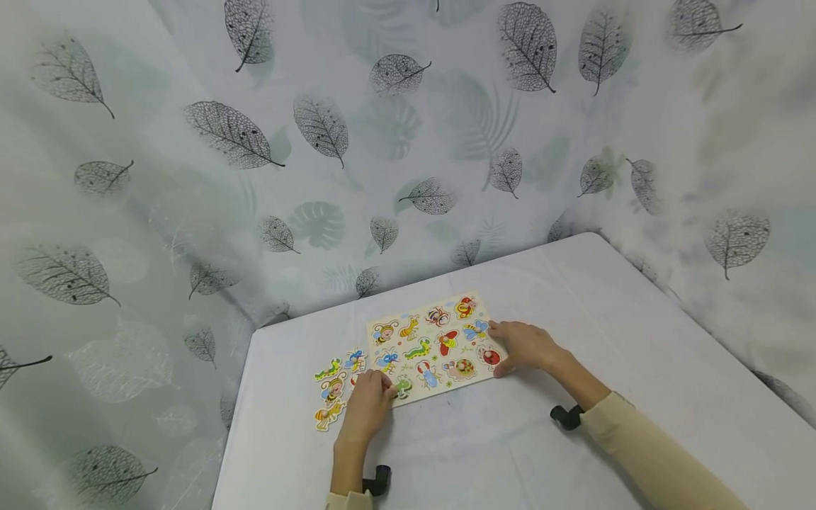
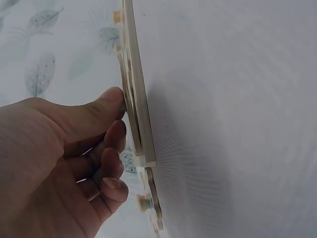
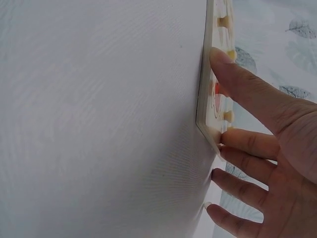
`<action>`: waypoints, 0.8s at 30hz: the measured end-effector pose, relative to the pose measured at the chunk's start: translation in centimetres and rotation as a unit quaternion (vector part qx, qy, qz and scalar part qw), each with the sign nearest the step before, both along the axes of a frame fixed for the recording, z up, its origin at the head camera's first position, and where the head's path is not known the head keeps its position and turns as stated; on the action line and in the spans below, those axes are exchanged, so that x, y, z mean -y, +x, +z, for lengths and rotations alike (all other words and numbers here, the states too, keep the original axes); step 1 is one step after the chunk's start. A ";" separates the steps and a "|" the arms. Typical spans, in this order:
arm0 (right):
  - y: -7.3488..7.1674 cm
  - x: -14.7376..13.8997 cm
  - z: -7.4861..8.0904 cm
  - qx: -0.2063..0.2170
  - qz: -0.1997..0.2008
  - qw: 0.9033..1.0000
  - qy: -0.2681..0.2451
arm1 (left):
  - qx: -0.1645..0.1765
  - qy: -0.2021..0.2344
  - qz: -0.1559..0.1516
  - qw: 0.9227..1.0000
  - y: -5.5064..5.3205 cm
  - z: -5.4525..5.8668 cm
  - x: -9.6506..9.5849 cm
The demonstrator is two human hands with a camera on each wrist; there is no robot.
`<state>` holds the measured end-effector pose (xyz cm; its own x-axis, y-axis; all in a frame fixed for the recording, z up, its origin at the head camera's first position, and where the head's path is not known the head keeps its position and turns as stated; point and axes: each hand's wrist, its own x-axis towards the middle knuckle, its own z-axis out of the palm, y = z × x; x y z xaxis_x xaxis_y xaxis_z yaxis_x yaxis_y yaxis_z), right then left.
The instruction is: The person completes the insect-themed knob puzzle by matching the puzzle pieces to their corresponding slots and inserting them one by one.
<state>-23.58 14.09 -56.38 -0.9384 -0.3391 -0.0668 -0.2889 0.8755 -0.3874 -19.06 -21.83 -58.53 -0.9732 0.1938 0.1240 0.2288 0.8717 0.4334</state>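
A pale wooden knob puzzle board (image 1: 401, 348) with colourful insect pictures lies on the white table. My left hand (image 1: 365, 405) is at its front left corner and pinches a green insect piece (image 1: 403, 387). In the left wrist view, that puzzle piece (image 2: 130, 116) sits slightly tilted over the board, with the thumb on it and the other fingers curled below. My right hand (image 1: 525, 345) touches the board's right edge. Its thumb (image 3: 220, 59) rests along the front edge, while the other fingers spread past the corner, fairly straight.
Loose insect pieces lie left of the board: a green caterpillar (image 1: 328, 370), a bee (image 1: 332, 389), an orange insect (image 1: 329, 415) and a blue insect (image 1: 355, 360). A red one is mostly hidden behind the left hand. A leaf-patterned curtain (image 1: 433, 142) surrounds the table (image 1: 472, 453).
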 end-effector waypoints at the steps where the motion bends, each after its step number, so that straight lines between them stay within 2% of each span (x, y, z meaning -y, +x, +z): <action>1: 0.0 0.0 0.0 -0.001 0.001 1.000 0.001 | 0.002 0.000 0.000 1.000 -0.1 0.0 0.0; 24: -0.1 -0.1 -0.1 -0.005 0.005 1.000 0.004 | 0.010 -0.018 0.005 1.000 -0.3 0.3 -0.6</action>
<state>-23.69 14.24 -56.48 -0.9352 -0.3488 -0.0608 -0.3018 0.8750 -0.3786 -19.32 -21.28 -58.24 -0.9774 0.1875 0.0978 0.2112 0.8891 0.4060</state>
